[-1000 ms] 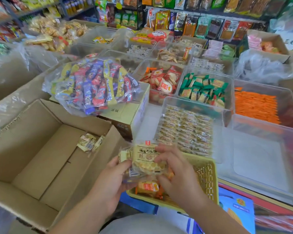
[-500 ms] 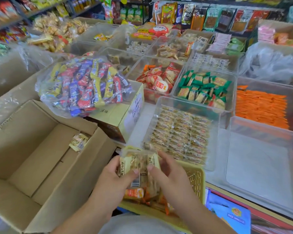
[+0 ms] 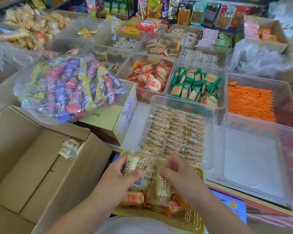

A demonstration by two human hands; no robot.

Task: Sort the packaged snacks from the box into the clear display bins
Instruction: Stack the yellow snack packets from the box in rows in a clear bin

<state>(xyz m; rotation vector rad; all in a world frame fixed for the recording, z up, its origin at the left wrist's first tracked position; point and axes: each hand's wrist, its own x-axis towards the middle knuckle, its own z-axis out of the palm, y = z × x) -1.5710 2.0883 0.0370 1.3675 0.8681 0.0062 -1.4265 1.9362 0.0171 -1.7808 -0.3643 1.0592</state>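
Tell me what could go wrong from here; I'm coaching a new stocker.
1. The left hand and right hand pinch several glossy snack packets at once above the yellow basket; one could slip in among the orange-wrapped snacks there.
2. The matching clear bin already looks packed in neat rows, so extra packets may disturb them.
3. A few leftover packets lie deep in the cardboard box and might be overlooked.

A closed yellow-brown carton (image 3: 108,119) stands on the worktop (image 3: 138,115), and a big clear bag of colourful bars (image 3: 71,88) lies on top of it. A yellow mesh basket (image 3: 186,220) is at the near edge, with a blue printed sheet (image 3: 232,206) just beside it. Crumpled clear plastic (image 3: 257,59) lies at the far right. Packets (image 3: 198,12) hang in a row at the back.
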